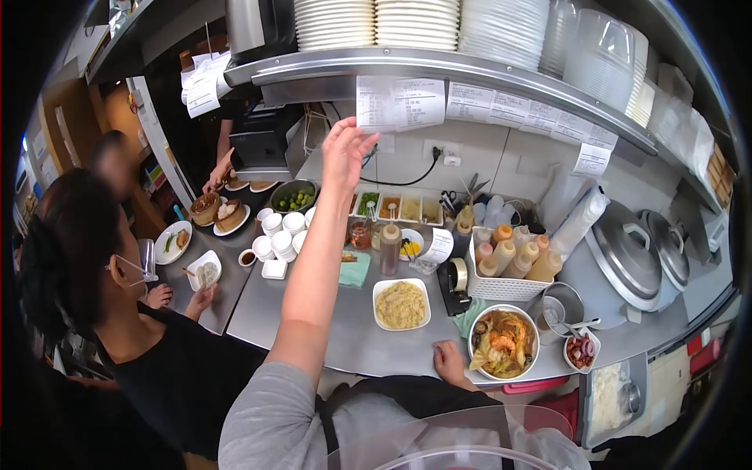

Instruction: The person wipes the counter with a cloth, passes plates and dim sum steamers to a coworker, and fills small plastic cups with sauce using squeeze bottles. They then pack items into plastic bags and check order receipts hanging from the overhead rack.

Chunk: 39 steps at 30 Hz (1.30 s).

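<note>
My left hand [350, 149] is raised to the shelf rail, its fingers closed at the lower edge of a printed order slip [401, 103]. More slips [540, 116] hang along the rail to the right. Low at the counter's front edge rests my right hand [449, 361], its fingers curled with nothing visible in them. Just right of it stands a round bowl of soup with shrimp [504, 342]. A square white bowl of pale yellow food [401, 305] sits farther back, left of the right hand.
A white basket of squeeze bottles [509, 290] and a tape dispenser [454, 286] stand behind the soup bowl. Lidded pots [623, 251] are at right. At left, a co-worker [149, 337] holds a small white dish [205, 271]. Stacked containers [415, 23] line the shelf above.
</note>
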### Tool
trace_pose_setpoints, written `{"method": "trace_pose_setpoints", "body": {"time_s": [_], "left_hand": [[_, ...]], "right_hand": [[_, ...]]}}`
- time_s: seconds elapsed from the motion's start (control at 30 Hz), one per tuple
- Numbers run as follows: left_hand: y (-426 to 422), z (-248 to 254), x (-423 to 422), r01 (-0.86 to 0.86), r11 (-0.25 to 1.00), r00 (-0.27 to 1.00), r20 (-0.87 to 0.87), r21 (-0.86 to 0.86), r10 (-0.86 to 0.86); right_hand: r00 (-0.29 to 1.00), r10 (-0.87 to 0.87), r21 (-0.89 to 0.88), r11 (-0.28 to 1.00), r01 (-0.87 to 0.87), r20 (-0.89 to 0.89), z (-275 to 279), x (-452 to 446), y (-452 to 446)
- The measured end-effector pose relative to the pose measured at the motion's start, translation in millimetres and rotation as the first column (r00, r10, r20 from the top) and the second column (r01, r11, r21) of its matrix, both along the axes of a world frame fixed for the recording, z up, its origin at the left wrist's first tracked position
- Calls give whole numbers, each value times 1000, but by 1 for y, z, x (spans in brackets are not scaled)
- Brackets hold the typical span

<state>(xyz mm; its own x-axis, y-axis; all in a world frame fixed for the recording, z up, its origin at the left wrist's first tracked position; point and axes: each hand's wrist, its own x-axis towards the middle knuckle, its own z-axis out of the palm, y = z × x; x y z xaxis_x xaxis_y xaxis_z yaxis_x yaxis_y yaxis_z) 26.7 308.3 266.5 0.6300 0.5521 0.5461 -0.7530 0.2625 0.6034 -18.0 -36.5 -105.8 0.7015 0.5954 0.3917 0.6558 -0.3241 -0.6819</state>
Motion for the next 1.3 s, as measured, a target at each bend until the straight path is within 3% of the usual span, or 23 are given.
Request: {"method": "trace_pose_setpoints", "body": {"time_s": [0.27,0.43,0.63,0.7,0.83,0.9,1.0,1.17,1.3], "left_hand": [[-2,0,9,-36,998,996,79,-53,40],[-5,7,8,-80,995,996,36,-66,82],[2,5,1,-1,992,999,41,-126,6],[4,4,-3,-79,994,994,-84,-77,72],[13,15,2,-174,984,983,-46,31,175],[9,28,6,-413,859,908,64,302,414],[7,38,0,-331,904,934,-45,271,355],[0,41,-15,-216,962,974,-28,166,224],[2,26,-17,-359,916,924,-72,181,376]], "right_hand": [[996,19,30,999,-21,83,1,2,2],[1000,19,18,1000,-19,10,0,1,2],[999,24,36,999,-25,31,0,2,2],[999,22,37,999,-23,31,1,1,3],[1000,19,32,999,-19,20,2,2,3],[1000,18,29,999,-19,14,1,2,3],[999,19,32,999,-20,33,1,3,3],[1000,26,37,999,-27,14,-1,4,3],[999,40,41,998,-40,-5,0,4,3]]}}
